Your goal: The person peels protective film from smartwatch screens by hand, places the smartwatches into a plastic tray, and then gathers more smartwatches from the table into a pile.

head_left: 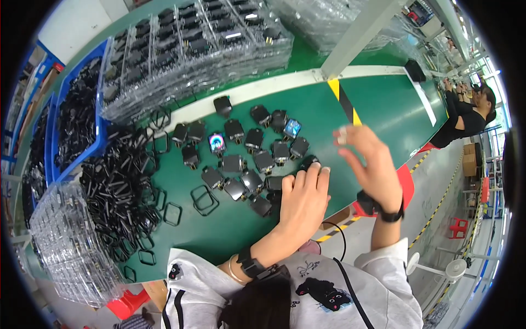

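Note:
My left hand reaches over the right end of a group of square black smartwatch modules. Its fingers are bent close together, with the tips on a small black module; the grip's underside is hidden. My right hand is raised over the table's right side, thumb and fingers apart, with pale covers on some fingertips. Nothing shows in it. Two modules have lit screens: one with a colourful ring, the other with a blue picture. The others nearby are dark.
A heap of thin black frames covers the table's left side, with loose frames beside it. Blue bins hold more black parts. Stacked clear trays stand behind. A metal post rises at the back. Another person works far right.

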`<state>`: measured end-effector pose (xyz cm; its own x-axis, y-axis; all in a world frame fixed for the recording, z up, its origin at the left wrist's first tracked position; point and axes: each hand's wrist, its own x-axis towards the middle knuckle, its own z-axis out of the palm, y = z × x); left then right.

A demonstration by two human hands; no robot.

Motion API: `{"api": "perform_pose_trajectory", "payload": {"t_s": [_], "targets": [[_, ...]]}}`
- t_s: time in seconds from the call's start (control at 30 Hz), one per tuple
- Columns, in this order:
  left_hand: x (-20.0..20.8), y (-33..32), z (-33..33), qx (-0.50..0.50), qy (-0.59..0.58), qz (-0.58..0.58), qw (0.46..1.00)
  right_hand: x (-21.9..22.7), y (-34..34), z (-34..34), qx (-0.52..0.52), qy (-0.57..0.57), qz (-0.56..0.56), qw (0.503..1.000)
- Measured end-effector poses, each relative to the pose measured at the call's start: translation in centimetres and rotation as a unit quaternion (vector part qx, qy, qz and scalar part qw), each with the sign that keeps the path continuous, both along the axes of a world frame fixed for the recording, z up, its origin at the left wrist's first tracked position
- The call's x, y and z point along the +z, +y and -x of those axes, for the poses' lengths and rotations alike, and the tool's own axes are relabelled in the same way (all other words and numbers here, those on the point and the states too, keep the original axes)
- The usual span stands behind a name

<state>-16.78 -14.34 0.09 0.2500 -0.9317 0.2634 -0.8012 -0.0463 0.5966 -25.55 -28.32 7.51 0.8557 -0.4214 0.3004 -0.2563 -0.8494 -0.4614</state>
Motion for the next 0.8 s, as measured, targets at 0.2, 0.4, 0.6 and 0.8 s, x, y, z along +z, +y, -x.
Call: {"api": "perform_pose_trajectory", "payload": {"t_s": [0.2,0.4,0.6,0.8], "targets": [[6.6,-4.4,-9.1,-0.027,-0.008,0.095,0.995,2.2,-12.6,-12.2,0.17,-0.042,0.134,0.975],[6.3,-12.3,-23.0,0.039,-0.164,0.202,0.965,1.3,-16.7,-20.1,0.208,0.122,0.107,0.965],[6.6,-14.9,-25.8,0.038,-0.184,0.013,0.982,2.5,-16.8,-20.7,0.208,0.187,0.095,0.955],[7.5,-16.1,-25.7,0.032,-0.177,-0.024,0.983,3.4,-18.5,-21.6,0.237,0.178,0.104,0.949]]}}
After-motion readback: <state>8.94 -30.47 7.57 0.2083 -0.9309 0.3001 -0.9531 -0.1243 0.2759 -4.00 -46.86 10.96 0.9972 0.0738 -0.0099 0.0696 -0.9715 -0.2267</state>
